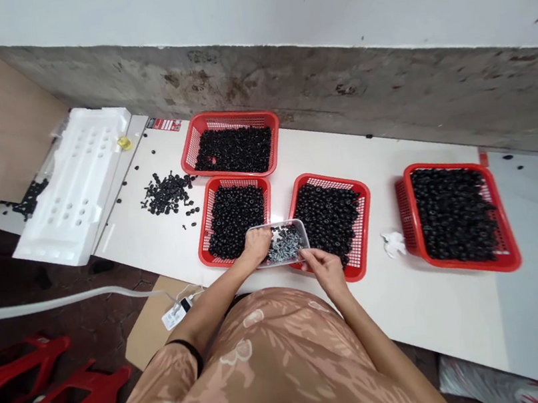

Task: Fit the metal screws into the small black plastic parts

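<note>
Glinting grey parts (284, 243) fill clear tray (302, 237)

Bright, even light, faint shadows, with corners darkened and warped.

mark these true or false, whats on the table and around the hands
1. The left hand and the right hand are both at a clear plastic tray of small grey parts. True.
2. Four red plastic baskets hold black parts. True.
3. The heap of loose black parts lies inside the white foam tray. False: it lies on the white table top, between the foam tray and the baskets.
4. The clear tray stands well away from the baskets. False: it lies over the rims of the two nearest baskets.
5. The right hand grips a screwdriver. False: no tool shows in it.
</note>
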Demonstrator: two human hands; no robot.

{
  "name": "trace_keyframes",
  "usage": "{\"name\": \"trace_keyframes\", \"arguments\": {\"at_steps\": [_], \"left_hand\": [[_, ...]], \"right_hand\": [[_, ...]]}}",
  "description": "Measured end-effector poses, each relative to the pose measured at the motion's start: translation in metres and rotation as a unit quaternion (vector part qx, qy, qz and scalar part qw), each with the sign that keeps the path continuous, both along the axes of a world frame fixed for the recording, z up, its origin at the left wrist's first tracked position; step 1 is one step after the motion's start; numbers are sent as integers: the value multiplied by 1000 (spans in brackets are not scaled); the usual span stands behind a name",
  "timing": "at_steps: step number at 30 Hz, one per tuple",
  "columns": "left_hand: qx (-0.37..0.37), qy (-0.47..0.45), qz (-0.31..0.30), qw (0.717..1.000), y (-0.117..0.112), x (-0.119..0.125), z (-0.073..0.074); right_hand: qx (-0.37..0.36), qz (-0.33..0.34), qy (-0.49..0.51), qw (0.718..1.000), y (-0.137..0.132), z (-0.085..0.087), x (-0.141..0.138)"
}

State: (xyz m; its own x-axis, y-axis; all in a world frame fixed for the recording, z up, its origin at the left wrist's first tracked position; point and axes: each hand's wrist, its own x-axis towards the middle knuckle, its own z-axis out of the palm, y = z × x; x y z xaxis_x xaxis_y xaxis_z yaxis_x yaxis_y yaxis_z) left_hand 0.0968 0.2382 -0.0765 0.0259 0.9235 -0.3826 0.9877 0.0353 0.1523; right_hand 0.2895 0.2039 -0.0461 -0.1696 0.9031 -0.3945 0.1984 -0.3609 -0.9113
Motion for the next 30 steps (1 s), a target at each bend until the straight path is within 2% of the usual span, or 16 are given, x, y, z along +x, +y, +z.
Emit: {"name": "trace_keyframes", "arguments": {"at_steps": [6,11,14,18,20,24,26,30], "left_hand": [[-8,7,12,1000,2,2,0],[1,-8,21,1000,-3,-3,11],[29,-60,66,996,-15,-7,22],[1,-174,115,978,-31,-7,34],[-8,-206,117,971,-38,-5,40],[20,-177,76,981,-51,-4,49],[39,-190,59,979,-56,-6,51],[25,-280,95,955,-60,-9,49]], "right_hand": [[-16,-1,6,1000,7,0,-5],[-18,14,-12,1000,8,-1,-8],[-19,15,-16,1000,11,-5,-8],[-52,55,7,997,21,-9,-18],[-63,74,11,995,26,-10,-26],[-53,106,43,992,29,-10,-39],[-60,109,57,991,26,-10,-41],[-85,74,70,991,16,-12,-39]]}}
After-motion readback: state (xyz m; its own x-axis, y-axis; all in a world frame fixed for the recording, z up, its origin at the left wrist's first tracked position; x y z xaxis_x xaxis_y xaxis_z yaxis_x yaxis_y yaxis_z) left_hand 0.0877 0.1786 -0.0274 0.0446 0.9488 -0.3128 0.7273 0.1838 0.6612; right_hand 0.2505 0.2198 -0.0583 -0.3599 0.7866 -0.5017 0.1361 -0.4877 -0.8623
